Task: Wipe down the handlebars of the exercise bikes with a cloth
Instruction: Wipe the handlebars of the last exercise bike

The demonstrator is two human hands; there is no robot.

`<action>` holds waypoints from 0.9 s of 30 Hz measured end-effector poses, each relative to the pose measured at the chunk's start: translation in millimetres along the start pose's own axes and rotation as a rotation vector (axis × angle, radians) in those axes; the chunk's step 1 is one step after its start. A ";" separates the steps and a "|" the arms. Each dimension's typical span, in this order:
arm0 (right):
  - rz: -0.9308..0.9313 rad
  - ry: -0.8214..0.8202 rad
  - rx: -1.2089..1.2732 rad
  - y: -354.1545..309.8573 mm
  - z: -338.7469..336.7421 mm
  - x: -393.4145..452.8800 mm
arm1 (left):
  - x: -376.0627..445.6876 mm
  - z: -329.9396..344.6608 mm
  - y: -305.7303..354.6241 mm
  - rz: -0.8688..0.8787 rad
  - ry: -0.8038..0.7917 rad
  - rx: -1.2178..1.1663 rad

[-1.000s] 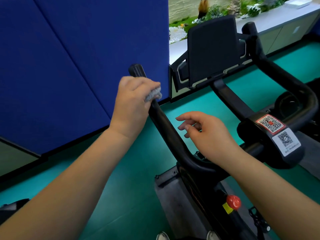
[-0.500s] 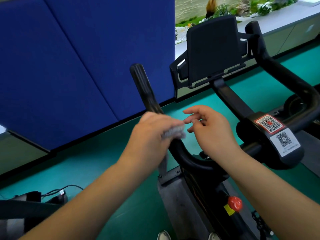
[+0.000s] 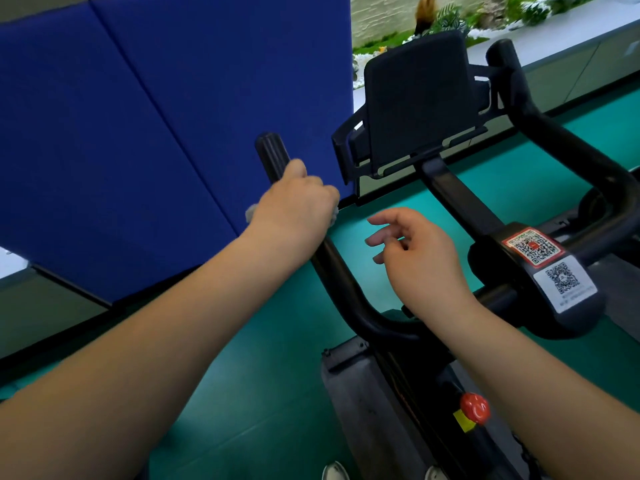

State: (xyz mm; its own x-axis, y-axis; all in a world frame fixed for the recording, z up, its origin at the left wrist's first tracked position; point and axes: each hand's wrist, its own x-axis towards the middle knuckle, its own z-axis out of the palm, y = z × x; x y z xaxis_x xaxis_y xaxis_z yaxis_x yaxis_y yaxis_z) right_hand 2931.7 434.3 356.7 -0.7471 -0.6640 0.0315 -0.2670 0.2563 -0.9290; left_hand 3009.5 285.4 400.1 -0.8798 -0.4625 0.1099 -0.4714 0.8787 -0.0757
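Note:
My left hand (image 3: 298, 206) grips a grey cloth (image 3: 251, 213) wrapped round the left handlebar (image 3: 273, 154) of a black exercise bike, a little below the bar's ribbed tip. Only small edges of the cloth show past my fingers. The bar runs down and right from my hand to the bike's stem. My right hand (image 3: 420, 258) hovers to the right of that bar with its fingers loosely spread, holding nothing. The right handlebar (image 3: 554, 133) curves up at the far right, untouched.
A black tablet holder (image 3: 415, 102) stands between the two bars. A clamp with two QR stickers (image 3: 550, 268) sits at the stem, a red knob (image 3: 475, 408) below it. A blue padded wall (image 3: 138, 116) is close on the left, green floor (image 3: 263, 368) beneath.
My left hand has slid the cloth back up the left handlebar from near the lower bend toward the tip. My right hand stayed hovering beside the bar.

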 end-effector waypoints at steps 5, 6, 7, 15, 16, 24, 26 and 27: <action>0.016 0.041 0.043 2.0 -3.0 0.3 | -9.2 -8.4 14.9 0.036 -0.150 0.014; 0.013 0.045 0.046 1.8 -3.4 0.4 | -12.9 -10.9 21.4 0.041 -0.178 -0.006; 0.007 0.051 0.049 1.7 -3.6 0.8 | -17.6 -11.9 28.9 0.035 -0.210 -0.038; 0.003 0.055 0.113 0.3 -7.8 2.2 | -52.1 -11.7 55.1 0.094 -0.249 -0.234; 0.006 0.046 0.120 0.4 -7.8 2.6 | -51.0 -17.4 52.9 0.042 -0.245 -0.294; 0.037 -0.002 0.128 0.6 -5.0 3.8 | -25.6 -1.4 -12.6 -0.026 0.233 -0.303; 0.029 0.001 0.111 0.7 -4.7 4.1 | -35.4 7.8 -2.8 -0.065 0.243 -0.345; 0.026 0.002 0.104 1.0 -4.5 4.0 | -43.3 11.1 4.0 -0.084 0.244 -0.372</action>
State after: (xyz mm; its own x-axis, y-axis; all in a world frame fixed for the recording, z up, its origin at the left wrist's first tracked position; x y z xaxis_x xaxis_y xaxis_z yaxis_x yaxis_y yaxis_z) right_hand 2925.7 435.0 357.6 -0.7540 -0.6568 0.0078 -0.1830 0.1987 -0.9628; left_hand 3045.0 307.6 384.0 -0.7781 -0.5317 0.3346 -0.4469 0.8428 0.2999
